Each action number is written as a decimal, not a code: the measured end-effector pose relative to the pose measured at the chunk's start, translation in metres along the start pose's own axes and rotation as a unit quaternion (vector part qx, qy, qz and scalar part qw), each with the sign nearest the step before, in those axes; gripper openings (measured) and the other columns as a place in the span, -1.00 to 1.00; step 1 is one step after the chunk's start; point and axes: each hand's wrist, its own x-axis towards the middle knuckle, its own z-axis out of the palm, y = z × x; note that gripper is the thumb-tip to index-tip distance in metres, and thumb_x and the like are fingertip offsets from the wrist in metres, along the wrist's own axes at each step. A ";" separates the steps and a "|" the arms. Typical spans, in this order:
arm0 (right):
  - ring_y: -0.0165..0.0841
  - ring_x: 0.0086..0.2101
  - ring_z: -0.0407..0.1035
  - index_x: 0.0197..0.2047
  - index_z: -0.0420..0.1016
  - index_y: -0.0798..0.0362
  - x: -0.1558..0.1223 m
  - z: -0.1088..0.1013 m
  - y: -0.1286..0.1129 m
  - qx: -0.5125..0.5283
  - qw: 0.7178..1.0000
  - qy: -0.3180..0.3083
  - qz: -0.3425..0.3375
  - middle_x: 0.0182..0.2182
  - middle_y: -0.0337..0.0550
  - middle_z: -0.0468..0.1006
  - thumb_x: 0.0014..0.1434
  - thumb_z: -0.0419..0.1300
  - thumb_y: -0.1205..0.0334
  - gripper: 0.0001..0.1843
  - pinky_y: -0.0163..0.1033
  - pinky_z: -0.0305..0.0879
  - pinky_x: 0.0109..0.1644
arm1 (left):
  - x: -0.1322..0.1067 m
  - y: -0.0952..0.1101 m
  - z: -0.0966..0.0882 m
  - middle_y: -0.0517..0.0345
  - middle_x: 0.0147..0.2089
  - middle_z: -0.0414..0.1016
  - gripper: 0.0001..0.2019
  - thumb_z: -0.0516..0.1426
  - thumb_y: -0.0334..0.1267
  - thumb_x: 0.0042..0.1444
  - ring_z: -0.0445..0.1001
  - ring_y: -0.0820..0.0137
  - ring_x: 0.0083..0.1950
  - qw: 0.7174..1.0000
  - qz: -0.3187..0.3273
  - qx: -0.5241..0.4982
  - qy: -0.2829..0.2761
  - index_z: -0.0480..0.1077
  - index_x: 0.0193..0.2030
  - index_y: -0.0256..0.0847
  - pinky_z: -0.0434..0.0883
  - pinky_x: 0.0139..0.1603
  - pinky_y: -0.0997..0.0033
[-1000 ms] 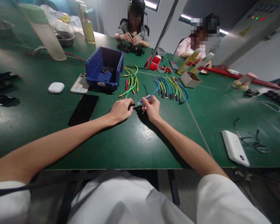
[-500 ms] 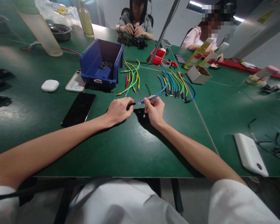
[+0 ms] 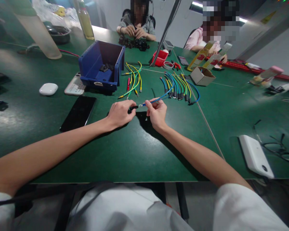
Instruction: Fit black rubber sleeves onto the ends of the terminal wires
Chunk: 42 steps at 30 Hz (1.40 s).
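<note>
My left hand [image 3: 120, 114] rests on the green table [image 3: 125, 150] and pinches a small black sleeve [image 3: 133, 108] between thumb and fingers. My right hand [image 3: 156, 112] pinches a blue wire [image 3: 159, 98] near its metal ring end, which points at the sleeve a little to its left. The wire trails back to a row of blue, yellow and green wires with black ends [image 3: 179, 86]. A second bunch of yellow, green and red wires [image 3: 133, 81] lies beside a blue bin [image 3: 100, 65] holding black parts.
A black phone [image 3: 78, 112], a second phone [image 3: 74, 85] and a white case [image 3: 48, 89] lie at left. A white power bank [image 3: 255, 155] and glasses [image 3: 276, 149] lie at right. A cardboard box [image 3: 202, 76], a red tray [image 3: 160, 57] and two seated people are across the table.
The view has shifted slightly. Both hands stay close together; the wire's ring end has come a little nearer to the black sleeve.
</note>
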 end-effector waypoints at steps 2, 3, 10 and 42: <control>-0.56 -0.73 0.18 -0.34 0.29 0.00 0.000 0.000 0.000 0.001 1.000 -0.001 -0.005 -0.60 -0.40 0.43 -0.02 0.36 -0.04 -0.61 -0.39 0.03 -0.71 | 0.000 0.000 0.000 0.08 -0.20 0.59 -0.84 0.13 -0.28 0.12 0.49 0.37 -0.33 1.000 0.003 -0.003 0.004 0.48 -0.18 -0.23 0.36 -0.28 0.39; -0.56 -0.73 0.19 -0.34 0.29 0.00 0.000 0.000 0.000 0.000 1.000 -0.003 -0.007 -0.60 -0.40 0.43 -0.01 0.36 -0.03 -0.61 -0.39 0.03 -0.71 | 0.000 -0.001 0.001 0.09 -0.20 0.59 -0.84 0.13 -0.28 0.12 0.49 0.37 -0.33 1.000 0.005 -0.003 0.005 0.48 -0.18 -0.23 0.36 -0.29 0.40; -0.56 -0.73 0.20 -0.33 0.29 0.00 -0.002 0.000 -0.001 -0.005 1.000 -0.008 -0.009 -0.58 -0.39 0.45 0.02 0.35 0.01 -0.65 -0.40 0.06 -0.70 | 0.000 -0.002 0.002 0.09 -0.19 0.59 -0.85 0.14 -0.29 0.12 0.49 0.38 -0.33 1.000 0.018 -0.008 0.013 0.48 -0.19 -0.23 0.35 -0.29 0.40; -0.57 -0.73 0.20 -0.34 0.32 0.03 -0.005 0.000 -0.006 0.031 0.999 -0.027 -0.007 -0.53 -0.33 0.52 0.00 0.38 0.05 -0.66 -0.40 0.09 -0.70 | 0.001 -0.002 0.001 0.11 -0.19 0.60 -0.82 0.14 -0.29 0.13 0.51 0.39 -0.31 0.999 0.020 -0.043 0.024 0.49 -0.14 -0.23 0.40 -0.23 0.41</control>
